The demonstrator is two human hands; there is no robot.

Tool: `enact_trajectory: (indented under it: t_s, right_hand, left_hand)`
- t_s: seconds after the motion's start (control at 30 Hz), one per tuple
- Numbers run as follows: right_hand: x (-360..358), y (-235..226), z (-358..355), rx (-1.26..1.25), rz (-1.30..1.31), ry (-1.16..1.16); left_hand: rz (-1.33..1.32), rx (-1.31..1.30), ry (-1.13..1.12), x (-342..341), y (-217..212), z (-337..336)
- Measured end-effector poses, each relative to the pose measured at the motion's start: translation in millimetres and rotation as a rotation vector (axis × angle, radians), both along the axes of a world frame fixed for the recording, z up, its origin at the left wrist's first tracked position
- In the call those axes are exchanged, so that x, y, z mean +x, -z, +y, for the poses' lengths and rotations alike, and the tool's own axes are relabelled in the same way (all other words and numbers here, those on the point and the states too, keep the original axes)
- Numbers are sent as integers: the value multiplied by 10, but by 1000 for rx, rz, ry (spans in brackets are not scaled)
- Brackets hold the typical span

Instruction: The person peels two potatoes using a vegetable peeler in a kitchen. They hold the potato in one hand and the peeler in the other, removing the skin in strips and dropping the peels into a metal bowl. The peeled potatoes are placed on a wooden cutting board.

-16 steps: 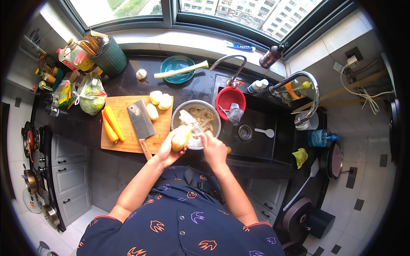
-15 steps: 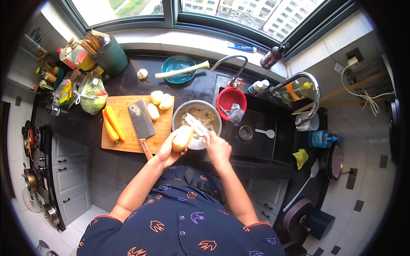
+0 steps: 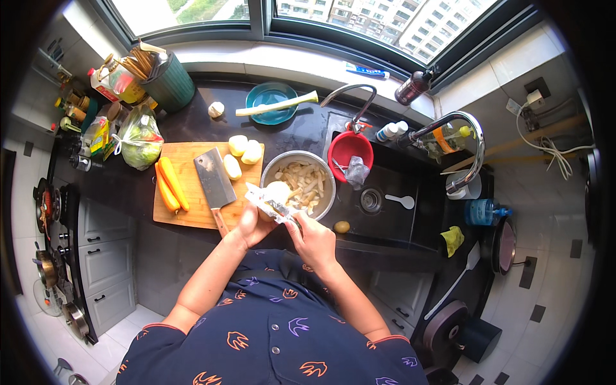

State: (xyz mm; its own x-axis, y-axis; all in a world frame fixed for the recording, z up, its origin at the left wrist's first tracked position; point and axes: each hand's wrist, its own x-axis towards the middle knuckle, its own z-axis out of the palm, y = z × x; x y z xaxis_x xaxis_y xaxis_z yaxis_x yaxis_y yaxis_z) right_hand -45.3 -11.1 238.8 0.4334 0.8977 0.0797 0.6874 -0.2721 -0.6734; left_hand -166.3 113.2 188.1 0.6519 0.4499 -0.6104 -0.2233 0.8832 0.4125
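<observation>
My left hand (image 3: 252,226) is closed round a potato (image 3: 278,190), its pale peeled flesh showing on top. Gripped in my right hand (image 3: 313,242) is a peeler (image 3: 264,200), its silvery head lying across the potato. Both are over the near left rim of a metal bowl (image 3: 331,200), which holds several potato peels. A small unpeeled potato (image 3: 341,227) rests on the counter edge right of my right hand. On the wooden cutting board (image 3: 186,217) lie a cleaver (image 3: 214,179), carrots (image 3: 173,184) and peeled potatoes (image 3: 238,144).
A sink (image 3: 391,224) with a white spoon (image 3: 399,201) is on the right, a red basin (image 3: 350,153) at its far left corner. Behind the bowl, a scallion stalk (image 3: 282,102) crosses a teal plate (image 3: 260,96). A garlic bulb (image 3: 216,110) and a bag of vegetables (image 3: 141,144) stand left.
My right hand has moved left and nearer to me, bringing the peeler across the potato. The small unpeeled potato by the sink now shows. More of the peels in the bowl are visible.
</observation>
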Motion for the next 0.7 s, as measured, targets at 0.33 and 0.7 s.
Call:
enact_trajectory:
  t_s: [0.33, 0.7]
  right_hand:
    - [504, 346, 110, -393, -128, 179]
    - [164, -29, -10, -54, 27, 84]
  left_hand:
    - [-221, -146, 169, -166, 53, 47]
    - [-254, 24, 92, -150, 143, 29]
